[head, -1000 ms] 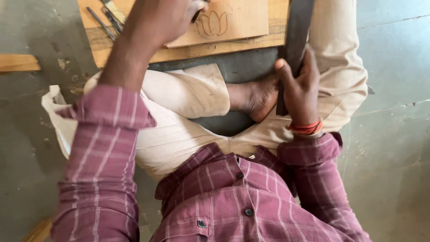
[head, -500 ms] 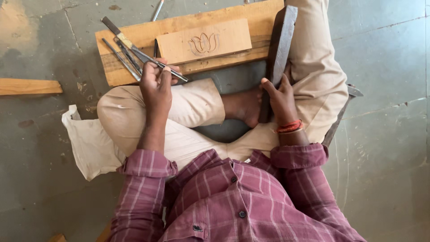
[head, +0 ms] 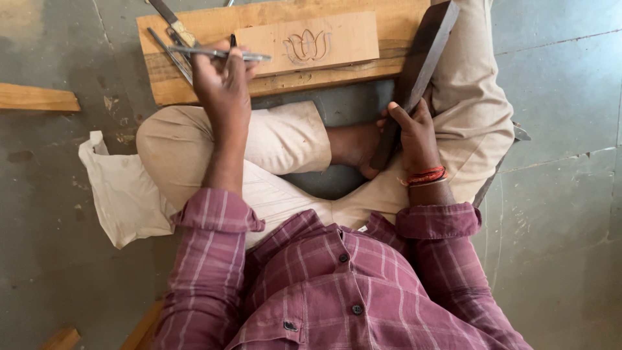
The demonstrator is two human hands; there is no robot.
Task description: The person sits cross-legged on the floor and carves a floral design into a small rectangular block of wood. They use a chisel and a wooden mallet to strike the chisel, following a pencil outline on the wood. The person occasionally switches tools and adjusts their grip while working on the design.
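Observation:
I sit cross-legged on the floor. My left hand (head: 223,87) is closed on a thin metal chisel (head: 217,53) lying crosswise above the left end of a thick wooden plank (head: 194,29). A smaller light wood block (head: 308,42) with a carved flower outline lies on the plank, just right of the chisel tip. More chisels (head: 170,39) rest on the plank's left end. My right hand (head: 414,133) grips the lower end of a long dark wooden mallet bar (head: 421,61) that leans against my right knee.
A pale cloth (head: 120,191) lies on the grey concrete floor beside my left knee. A strip of wood (head: 35,98) lies at the left edge. Wood pieces (head: 61,338) show at the bottom left. Bare concrete (head: 557,162) spreads to the right.
My left hand drew back from reaching over the plank, took up a thin chisel from the pile and now holds it crosswise. My right hand kept its grip on the dark bar.

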